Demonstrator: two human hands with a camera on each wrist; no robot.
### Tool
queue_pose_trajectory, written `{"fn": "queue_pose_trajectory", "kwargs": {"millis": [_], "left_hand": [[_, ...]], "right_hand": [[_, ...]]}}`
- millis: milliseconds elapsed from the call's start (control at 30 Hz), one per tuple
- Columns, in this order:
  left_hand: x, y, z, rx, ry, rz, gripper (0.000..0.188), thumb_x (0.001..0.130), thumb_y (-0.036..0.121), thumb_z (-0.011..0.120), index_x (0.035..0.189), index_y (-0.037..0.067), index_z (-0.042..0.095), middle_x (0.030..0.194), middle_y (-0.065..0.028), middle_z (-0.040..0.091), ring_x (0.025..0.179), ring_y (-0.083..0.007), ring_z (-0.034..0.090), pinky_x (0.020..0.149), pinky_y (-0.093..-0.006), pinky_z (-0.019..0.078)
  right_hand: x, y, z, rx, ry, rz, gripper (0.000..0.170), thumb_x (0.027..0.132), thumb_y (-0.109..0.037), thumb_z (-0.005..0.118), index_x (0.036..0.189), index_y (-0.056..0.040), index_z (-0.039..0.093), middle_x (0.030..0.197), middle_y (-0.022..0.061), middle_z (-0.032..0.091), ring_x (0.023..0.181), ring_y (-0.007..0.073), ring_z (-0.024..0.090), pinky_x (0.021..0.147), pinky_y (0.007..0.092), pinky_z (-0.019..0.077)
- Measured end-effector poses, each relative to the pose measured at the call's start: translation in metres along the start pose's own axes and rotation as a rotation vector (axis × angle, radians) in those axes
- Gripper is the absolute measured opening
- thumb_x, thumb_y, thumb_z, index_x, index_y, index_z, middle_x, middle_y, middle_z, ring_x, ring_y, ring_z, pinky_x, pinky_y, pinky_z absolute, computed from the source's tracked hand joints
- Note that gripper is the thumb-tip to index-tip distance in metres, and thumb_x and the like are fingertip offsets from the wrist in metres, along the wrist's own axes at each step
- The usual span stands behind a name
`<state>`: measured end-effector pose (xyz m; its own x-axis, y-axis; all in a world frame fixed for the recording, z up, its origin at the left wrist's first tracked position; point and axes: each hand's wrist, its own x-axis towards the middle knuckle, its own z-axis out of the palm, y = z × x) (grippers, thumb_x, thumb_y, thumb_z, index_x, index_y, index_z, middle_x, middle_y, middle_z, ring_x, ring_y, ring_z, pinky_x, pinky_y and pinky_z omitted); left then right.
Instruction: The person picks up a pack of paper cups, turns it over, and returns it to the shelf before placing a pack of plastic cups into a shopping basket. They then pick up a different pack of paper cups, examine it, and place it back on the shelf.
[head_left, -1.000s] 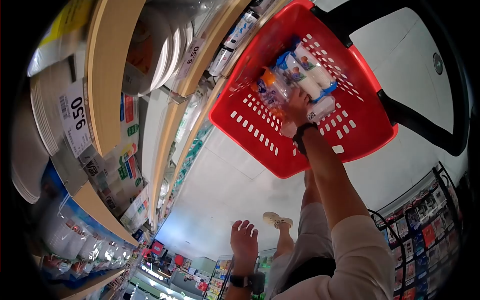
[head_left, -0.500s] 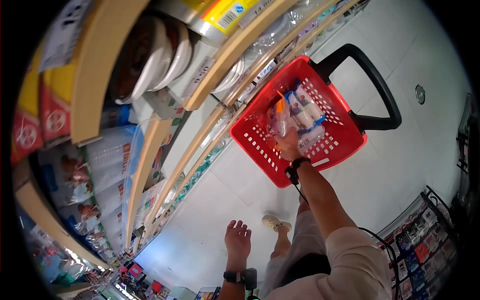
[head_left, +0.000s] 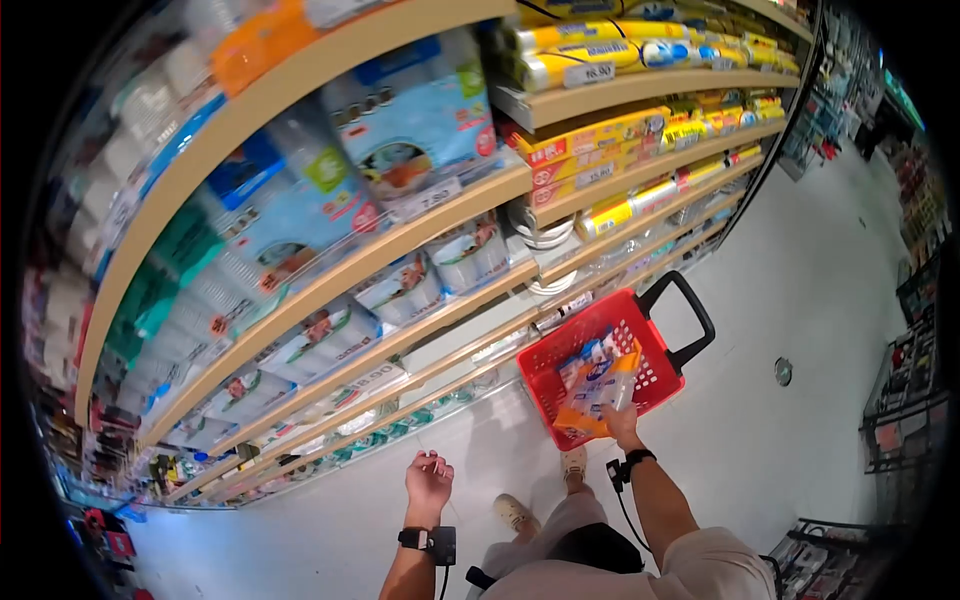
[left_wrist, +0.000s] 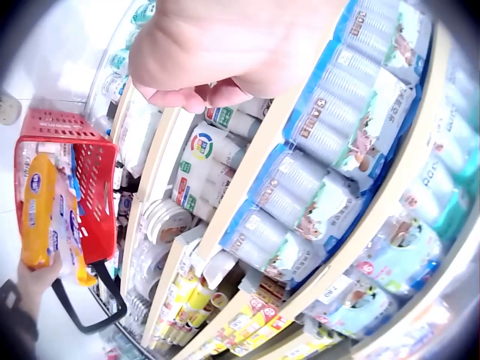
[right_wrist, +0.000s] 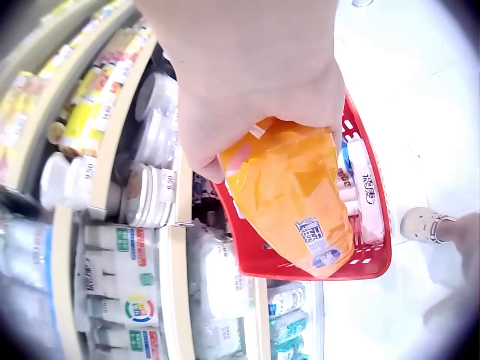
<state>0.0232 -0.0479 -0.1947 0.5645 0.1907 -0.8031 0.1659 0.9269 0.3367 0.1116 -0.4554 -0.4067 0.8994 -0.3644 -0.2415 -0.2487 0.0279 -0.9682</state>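
with our right hand (head_left: 622, 424) gripping the orange pack (head_left: 600, 388) at the mouth of the red basket (head_left: 540, 383), we should hold firmly without crushing it, our idle left hand (head_left: 428, 484) loosely curled.

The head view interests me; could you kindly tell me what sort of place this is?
Most likely a supermarket or similar shop: it has well-stocked, pale wood-edged shelves, rectangular white price tags, and a perforated red plastic shopping basket.

My right hand (right_wrist: 259, 86), cut off by the right wrist view's top edge, hides the orange pack's (right_wrist: 289, 191) upper end.
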Motion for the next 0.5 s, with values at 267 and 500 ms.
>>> {"fn": "queue_pose_trajectory", "kwargs": {"millis": [267,500], "left_hand": [[-0.009,0.068,-0.076,-0.13,-0.191,-0.048,0.017,0.078,0.003,0.053,0.087,0.018,0.054,0.084,0.0017,0.06,0.07,-0.0154,0.057,0.064,-0.0312,0.0448],[-0.005,0.058,-0.064,0.354,-0.209,0.027,0.026,0.084,0.019,0.055,0.109,0.017,0.062,0.105,0.0005,0.064,0.092,-0.0173,0.058,0.083,-0.0352,0.0408]], "right_hand": [[-0.13,-0.131,-0.021,0.354,-0.23,0.351,0.042,0.081,-0.014,0.063,0.117,0.0056,0.056,0.104,0.0144,0.066,0.091,0.0273,0.067,0.081,0.0374,0.0557],[-0.168,-0.214,0.01,0.454,-0.498,0.287,0.044,0.088,-0.02,0.061,0.123,0.0041,0.052,0.108,0.0146,0.066,0.095,0.0253,0.068,0.083,0.0368,0.0562]]}}
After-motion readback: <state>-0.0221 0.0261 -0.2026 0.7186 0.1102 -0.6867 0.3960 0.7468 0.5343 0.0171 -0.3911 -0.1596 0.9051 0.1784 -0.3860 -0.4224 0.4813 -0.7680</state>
